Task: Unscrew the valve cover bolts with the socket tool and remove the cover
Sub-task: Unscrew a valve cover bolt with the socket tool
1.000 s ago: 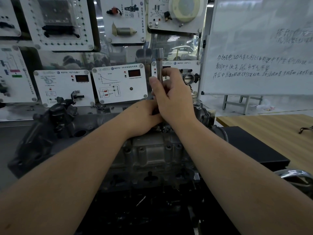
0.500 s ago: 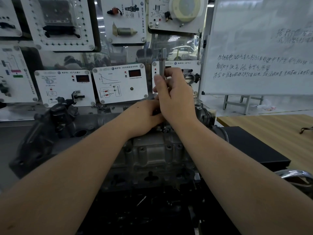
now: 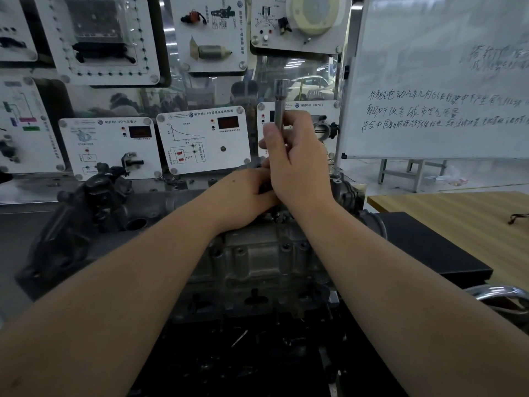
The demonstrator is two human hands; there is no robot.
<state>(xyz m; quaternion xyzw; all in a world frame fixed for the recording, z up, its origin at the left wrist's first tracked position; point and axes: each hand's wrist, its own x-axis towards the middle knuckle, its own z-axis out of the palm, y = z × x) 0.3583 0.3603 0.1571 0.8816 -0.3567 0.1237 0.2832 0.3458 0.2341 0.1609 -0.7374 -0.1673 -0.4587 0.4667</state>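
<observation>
- Your right hand (image 3: 297,164) pinches the slim, upright, silver steel socket tool (image 3: 278,110) between thumb and curled fingers, its open socket end pointing up above your fist.
- Your left hand (image 3: 243,199) rests on the far edge of the grey cast-metal valve cover (image 3: 257,259), fingers curled out of sight behind the right hand; I cannot tell what they hold.
- The cover sits on the dark engine block (image 3: 94,207), straight ahead between your forearms.
- You look to be mid-unscrewing at a far-edge bolt, hidden by your hands.
- Next, probably: keep the tool square on the bolt head, then turn steadily.
</observation>
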